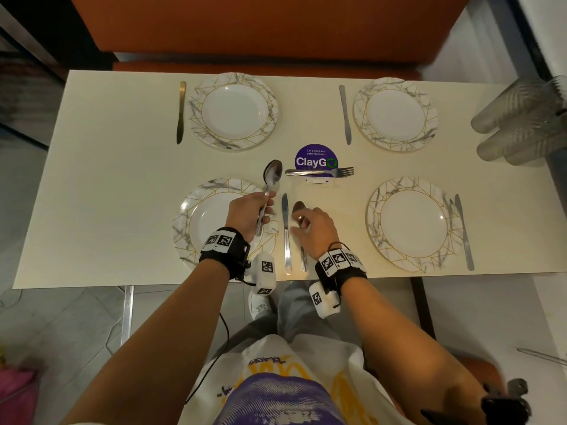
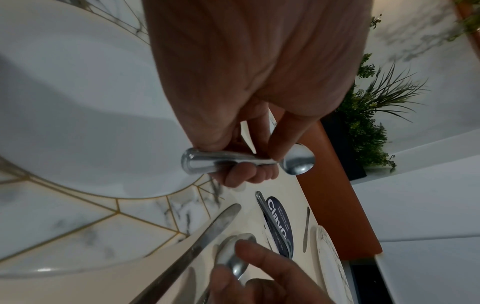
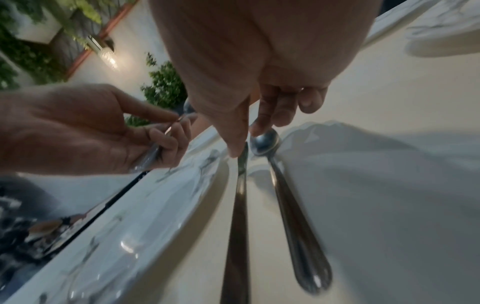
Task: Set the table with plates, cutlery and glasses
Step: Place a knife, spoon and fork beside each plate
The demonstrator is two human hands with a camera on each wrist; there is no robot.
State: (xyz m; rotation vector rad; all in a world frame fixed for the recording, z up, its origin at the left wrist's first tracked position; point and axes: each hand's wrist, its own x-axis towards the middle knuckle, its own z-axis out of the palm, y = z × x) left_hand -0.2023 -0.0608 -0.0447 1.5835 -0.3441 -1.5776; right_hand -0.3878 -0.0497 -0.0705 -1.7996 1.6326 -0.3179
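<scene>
My left hand (image 1: pixel 260 210) hovers over the near left plate (image 1: pixel 196 216) and grips a steel spoon (image 1: pixel 273 174) by its handle, bowl pointing away from me. The left wrist view shows my fingers curled round that spoon (image 2: pixel 298 162). A second spoon (image 1: pixel 298 207) lies flat on the table beside a knife (image 1: pixel 286 234), just right of that plate. My right hand (image 1: pixel 306 225) is above this pair, and in the right wrist view its fingertips (image 3: pixel 259 125) touch the spoon's bowl (image 3: pixel 265 142) while the thumb sits by the knife (image 3: pixel 239 205).
Three more marbled plates (image 1: pixel 233 111) (image 1: pixel 395 113) (image 1: pixel 414 223) each have a knife beside them. A fork (image 1: pixel 319 172) lies across a purple sticker (image 1: pixel 316 159) at the table's middle. Stacked clear glasses (image 1: pixel 521 124) lie at the right edge. An orange bench (image 1: pixel 264 26) runs along the far side.
</scene>
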